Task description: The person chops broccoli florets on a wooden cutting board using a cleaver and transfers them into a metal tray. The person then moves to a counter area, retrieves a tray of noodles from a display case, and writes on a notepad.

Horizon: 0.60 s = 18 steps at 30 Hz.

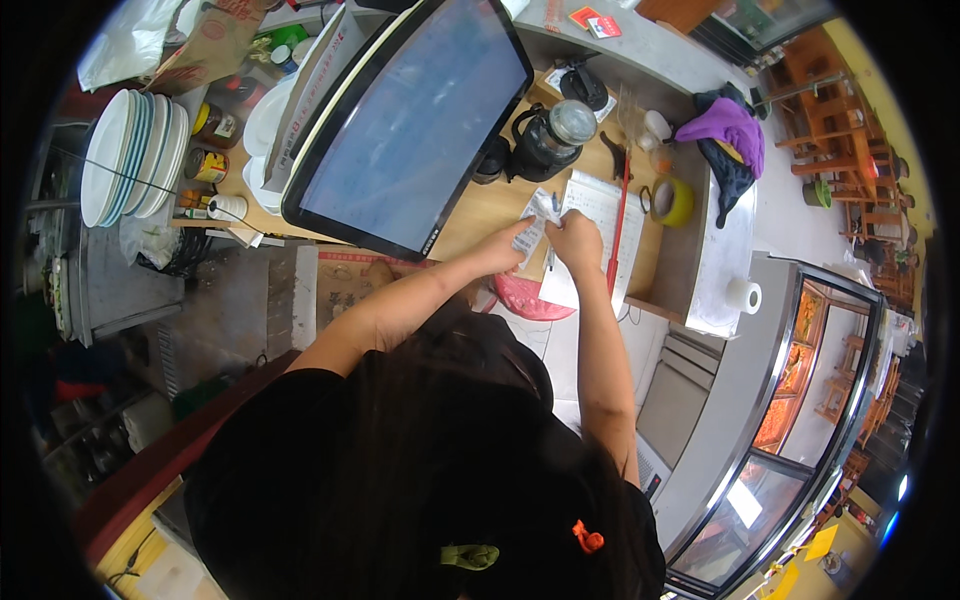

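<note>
My left hand rests at a narrow printed paper slip, its index finger stretched along the slip and the other fingers curled; whether it pinches the paper is hidden. Close beside it, my right hand has its fingertips closed on the slip's crumpled, whitish upper end. A dark pen shows just past those fingertips; whether the hand also holds it is unclear. Under my right hand lies an open notebook with handwritten lines. A red stick lies across its page. A pink plastic bag hangs below the desk edge.
A large monitor stands left of my hands, beside stacked plates. Beyond the notebook stand a dark jug and a yellow-green tape roll. A purple cloth drapes over the counter ledge; a white roll sits nearer.
</note>
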### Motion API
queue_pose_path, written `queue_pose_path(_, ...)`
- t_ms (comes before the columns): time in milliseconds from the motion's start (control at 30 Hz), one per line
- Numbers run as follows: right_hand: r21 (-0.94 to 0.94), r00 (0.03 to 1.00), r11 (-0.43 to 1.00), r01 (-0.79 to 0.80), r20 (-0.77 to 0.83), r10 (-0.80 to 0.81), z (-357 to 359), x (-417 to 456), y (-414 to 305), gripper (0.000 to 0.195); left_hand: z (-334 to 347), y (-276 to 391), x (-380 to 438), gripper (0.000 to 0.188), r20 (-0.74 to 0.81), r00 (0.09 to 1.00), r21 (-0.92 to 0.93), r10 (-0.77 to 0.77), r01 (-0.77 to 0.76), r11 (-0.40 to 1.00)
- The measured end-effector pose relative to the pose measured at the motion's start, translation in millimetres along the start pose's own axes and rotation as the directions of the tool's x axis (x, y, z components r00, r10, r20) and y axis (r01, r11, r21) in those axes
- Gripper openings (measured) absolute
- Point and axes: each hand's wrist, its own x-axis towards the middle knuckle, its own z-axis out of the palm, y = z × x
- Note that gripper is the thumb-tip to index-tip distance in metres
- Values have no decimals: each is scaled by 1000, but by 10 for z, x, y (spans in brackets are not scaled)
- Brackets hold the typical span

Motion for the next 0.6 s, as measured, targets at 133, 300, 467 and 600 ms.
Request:
queue_pose_path(133,75,997,997,-14,-77,20,394,164,111,39,9,44,-27,78,13,1000,-34,9,-9,999)
queue_pose_path(300,147,987,989,35,-163,-11,574,209,203,43,-66,-236,-246,75,-57,976,-145,211,-217,965)
queue_pose_path(467,411,983,907,92,-180,-18,683,198,508,41,-593,-487,-961,50,-211,953,265,219,-160,951)
queue_pose_path(600,326,923,943,73,-380,60,403,103,522,34,-1174,-680,-1847,33,-262,921,217,288,-235,948)
